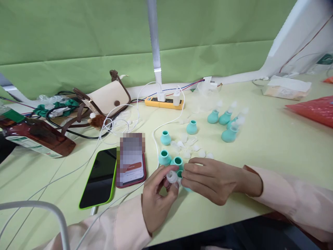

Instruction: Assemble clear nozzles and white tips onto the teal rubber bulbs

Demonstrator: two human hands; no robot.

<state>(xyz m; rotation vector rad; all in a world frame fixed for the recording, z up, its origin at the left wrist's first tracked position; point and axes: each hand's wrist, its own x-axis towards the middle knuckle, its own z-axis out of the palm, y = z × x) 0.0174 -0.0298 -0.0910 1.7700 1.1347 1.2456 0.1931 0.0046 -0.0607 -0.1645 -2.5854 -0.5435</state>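
Observation:
Between its thumb and fingers, my left hand pinches a small translucent plastic nozzle, its round opening facing up. Close beside it, my right hand has its fingers curled downward; whatever its fingertips hold is hidden. Teal rubber bulbs with open necks stand just beyond the hands, among them one bulb and another bulb. Farther back are an open bulb and a second one. Loose clear and white plastic tips lie behind my right hand. Several bulbs fitted with nozzles stand at the right.
A green-edged phone and a red-cased phone lie left of my hands. Behind are a yellow power strip with white cables and a cream handbag. A bottle rests far left; a red bag lies right.

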